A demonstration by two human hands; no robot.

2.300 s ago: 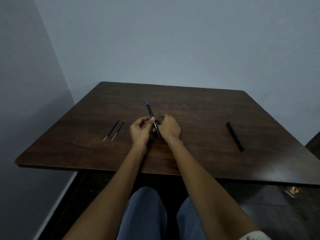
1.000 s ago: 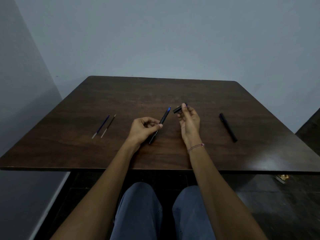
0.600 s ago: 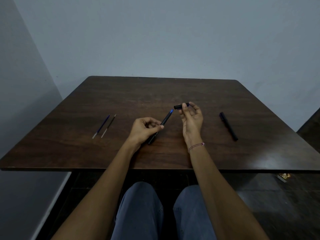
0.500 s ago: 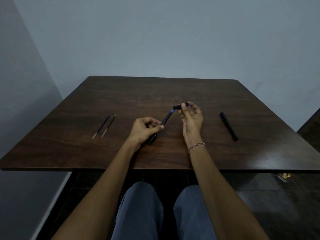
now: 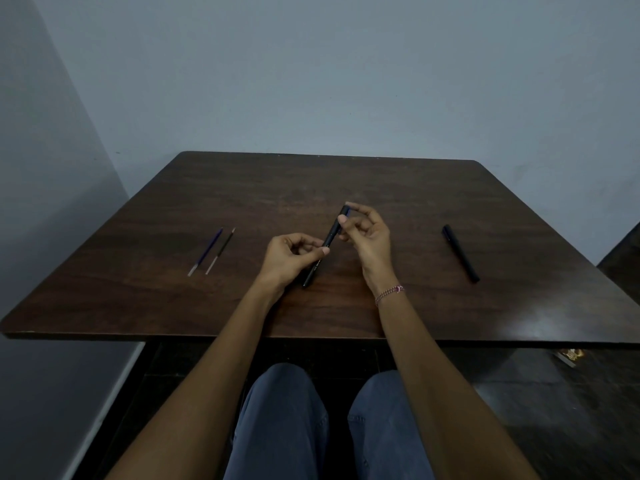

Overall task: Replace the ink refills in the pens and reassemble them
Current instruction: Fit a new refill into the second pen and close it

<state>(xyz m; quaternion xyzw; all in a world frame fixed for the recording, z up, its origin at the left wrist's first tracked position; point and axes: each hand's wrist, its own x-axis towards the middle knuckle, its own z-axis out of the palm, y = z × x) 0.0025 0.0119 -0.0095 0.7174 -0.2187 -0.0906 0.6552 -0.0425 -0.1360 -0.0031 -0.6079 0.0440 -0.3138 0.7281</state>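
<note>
A black pen [image 5: 322,250] is held slanted above the middle of the dark wooden table [image 5: 145,306]. My left hand [image 5: 289,258] pinches its lower half. My right hand [image 5: 367,235] grips the black cap [image 5: 343,213], which sits on the pen's upper end; the blue tip is hidden. Two loose refills lie side by side at the left: a blue refill [image 5: 206,251] and a dark refill [image 5: 220,250]. A second black pen [image 5: 460,253], capped, lies on the right of the table.
Grey walls stand close behind the table and along its left side. My knees in blue jeans [image 5: 284,420] are under the near edge. A small shiny object [image 5: 568,356] lies on the dark floor at the lower right.
My right hand brought the cap from beside the pen onto its blue-tipped end. My left hand kept hold of the pen's barrel.
</note>
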